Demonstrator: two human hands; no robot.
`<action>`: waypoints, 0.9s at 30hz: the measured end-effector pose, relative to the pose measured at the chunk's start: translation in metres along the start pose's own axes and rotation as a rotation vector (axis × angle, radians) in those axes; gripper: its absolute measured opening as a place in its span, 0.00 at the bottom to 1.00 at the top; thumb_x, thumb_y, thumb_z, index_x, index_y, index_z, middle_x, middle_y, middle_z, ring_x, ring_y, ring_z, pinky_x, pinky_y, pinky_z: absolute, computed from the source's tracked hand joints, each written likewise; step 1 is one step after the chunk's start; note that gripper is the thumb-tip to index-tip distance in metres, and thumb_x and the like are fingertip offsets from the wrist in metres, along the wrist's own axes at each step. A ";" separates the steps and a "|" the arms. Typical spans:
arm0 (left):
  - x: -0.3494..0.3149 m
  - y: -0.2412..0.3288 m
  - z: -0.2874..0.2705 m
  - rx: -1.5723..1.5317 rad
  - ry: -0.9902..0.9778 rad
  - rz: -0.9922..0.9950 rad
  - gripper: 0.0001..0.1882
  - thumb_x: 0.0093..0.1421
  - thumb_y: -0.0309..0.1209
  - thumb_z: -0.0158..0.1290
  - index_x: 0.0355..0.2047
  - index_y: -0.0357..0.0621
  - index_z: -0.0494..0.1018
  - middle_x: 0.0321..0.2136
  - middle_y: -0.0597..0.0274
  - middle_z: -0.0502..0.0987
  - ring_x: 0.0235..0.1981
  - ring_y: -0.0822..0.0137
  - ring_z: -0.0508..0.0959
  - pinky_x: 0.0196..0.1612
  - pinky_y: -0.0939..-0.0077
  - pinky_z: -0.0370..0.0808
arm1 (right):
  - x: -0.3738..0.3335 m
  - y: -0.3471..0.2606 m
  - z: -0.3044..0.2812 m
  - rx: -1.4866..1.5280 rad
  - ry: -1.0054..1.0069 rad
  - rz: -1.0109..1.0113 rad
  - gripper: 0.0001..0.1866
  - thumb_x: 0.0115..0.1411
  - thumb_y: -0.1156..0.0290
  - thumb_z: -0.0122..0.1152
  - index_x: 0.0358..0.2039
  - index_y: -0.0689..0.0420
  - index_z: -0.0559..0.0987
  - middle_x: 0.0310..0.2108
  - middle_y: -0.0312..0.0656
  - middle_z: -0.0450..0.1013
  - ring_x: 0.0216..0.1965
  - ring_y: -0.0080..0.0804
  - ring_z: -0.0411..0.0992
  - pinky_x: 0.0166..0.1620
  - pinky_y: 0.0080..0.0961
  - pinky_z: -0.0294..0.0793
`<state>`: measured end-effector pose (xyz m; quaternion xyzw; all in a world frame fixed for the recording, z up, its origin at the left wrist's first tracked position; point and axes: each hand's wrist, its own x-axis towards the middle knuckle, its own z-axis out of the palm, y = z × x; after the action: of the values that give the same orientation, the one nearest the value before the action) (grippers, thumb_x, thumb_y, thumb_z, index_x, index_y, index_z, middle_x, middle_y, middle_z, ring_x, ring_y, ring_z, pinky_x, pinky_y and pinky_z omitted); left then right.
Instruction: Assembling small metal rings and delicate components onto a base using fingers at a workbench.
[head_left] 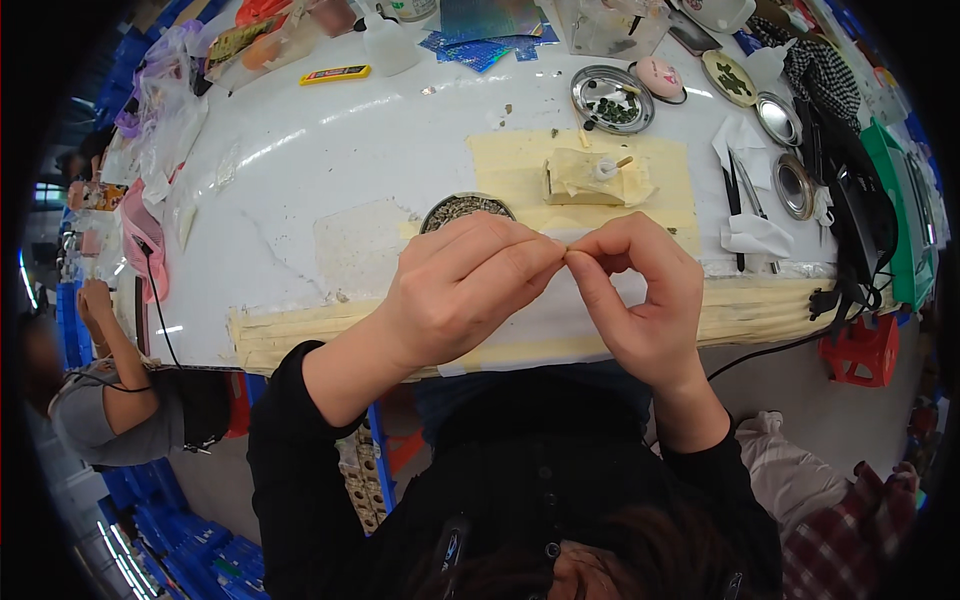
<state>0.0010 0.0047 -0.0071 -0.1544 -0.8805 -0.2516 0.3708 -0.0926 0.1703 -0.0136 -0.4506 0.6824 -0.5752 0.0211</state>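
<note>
My left hand (465, 285) and my right hand (642, 290) meet above the near edge of the white table. Their fingertips pinch together, and whatever lies between them is too small to make out. Just beyond my left hand, and partly hidden by it, is a round dish (462, 206) of small greyish pieces. Farther off, a block wrapped in yellowish tape (570, 180) rests on a taped patch, with a small white piece and a short stick on top. Behind that, a shiny round tray (640, 118) holds dark green bits.
Tweezers (748, 185) lie at the right beside crumpled tissue (757, 236) and round metal lids (794, 188). A yellow box cutter (335, 75) and blue shiny sheets (480, 50) are at the back. A red stool (862, 350) stands right; another person (110, 400) sits left.
</note>
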 end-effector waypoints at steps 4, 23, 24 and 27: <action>0.000 0.001 -0.002 -0.042 -0.028 0.001 0.13 0.42 0.17 0.64 0.31 0.36 0.78 0.25 0.57 0.78 0.25 0.62 0.79 0.26 0.75 0.76 | -0.001 -0.001 -0.002 0.127 -0.058 0.135 0.05 0.54 0.79 0.65 0.31 0.63 0.78 0.25 0.38 0.74 0.25 0.20 0.72 0.29 0.17 0.72; -0.001 0.000 -0.001 -0.152 -0.060 -0.049 0.13 0.42 0.17 0.65 0.31 0.37 0.78 0.24 0.58 0.78 0.23 0.64 0.78 0.24 0.77 0.74 | -0.009 -0.001 -0.011 0.304 -0.138 0.358 0.04 0.59 0.78 0.61 0.32 0.66 0.78 0.27 0.38 0.75 0.27 0.19 0.73 0.32 0.16 0.73; -0.001 0.000 -0.001 -0.159 -0.062 -0.056 0.13 0.42 0.17 0.65 0.31 0.37 0.78 0.24 0.58 0.78 0.23 0.64 0.78 0.24 0.77 0.74 | -0.008 -0.003 -0.012 0.275 -0.160 0.350 0.04 0.60 0.78 0.59 0.32 0.66 0.77 0.28 0.38 0.75 0.28 0.20 0.74 0.34 0.16 0.73; -0.001 0.001 -0.002 -0.168 -0.063 -0.066 0.13 0.42 0.18 0.65 0.30 0.37 0.78 0.25 0.58 0.78 0.23 0.64 0.78 0.24 0.77 0.74 | -0.006 -0.003 -0.013 0.289 -0.194 0.306 0.04 0.61 0.78 0.57 0.33 0.67 0.76 0.28 0.37 0.74 0.29 0.21 0.74 0.35 0.16 0.74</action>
<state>0.0031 0.0046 -0.0063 -0.1639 -0.8721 -0.3315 0.3203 -0.0942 0.1846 -0.0100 -0.3875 0.6481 -0.6108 0.2380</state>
